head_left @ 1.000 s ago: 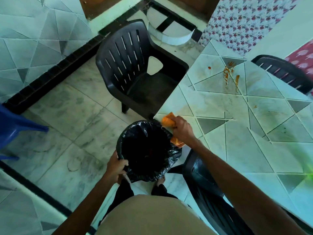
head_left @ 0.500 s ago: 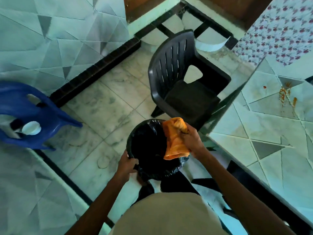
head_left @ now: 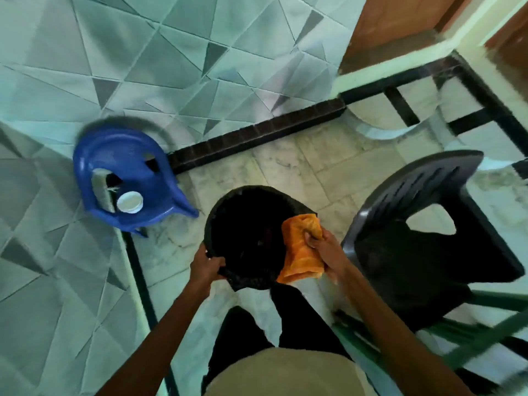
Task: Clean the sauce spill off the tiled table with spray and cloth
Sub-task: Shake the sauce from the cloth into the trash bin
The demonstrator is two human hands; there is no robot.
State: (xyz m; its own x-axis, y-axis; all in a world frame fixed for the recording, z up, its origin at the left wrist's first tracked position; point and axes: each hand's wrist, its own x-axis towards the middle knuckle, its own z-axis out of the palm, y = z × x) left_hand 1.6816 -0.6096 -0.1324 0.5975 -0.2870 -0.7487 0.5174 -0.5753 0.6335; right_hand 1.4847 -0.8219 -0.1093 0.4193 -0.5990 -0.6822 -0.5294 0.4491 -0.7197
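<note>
Orange cloth point(head_left: 301, 252) is gripped in the curled fingers of the right hand point(head_left: 328, 250) and hangs over the right rim of the bin point(head_left: 243, 224). The bin's near-left rim is gripped by the left hand point(head_left: 205, 265). A blue chair point(head_left: 128, 172) is recorded left, a black chair point(head_left: 428, 252) right.

Both arms reach forward and down, left hand point(head_left: 207, 267) gripping the bin point(head_left: 225, 202), right hand point(head_left: 326, 250) clutching the cloth point(head_left: 300, 254).
</note>
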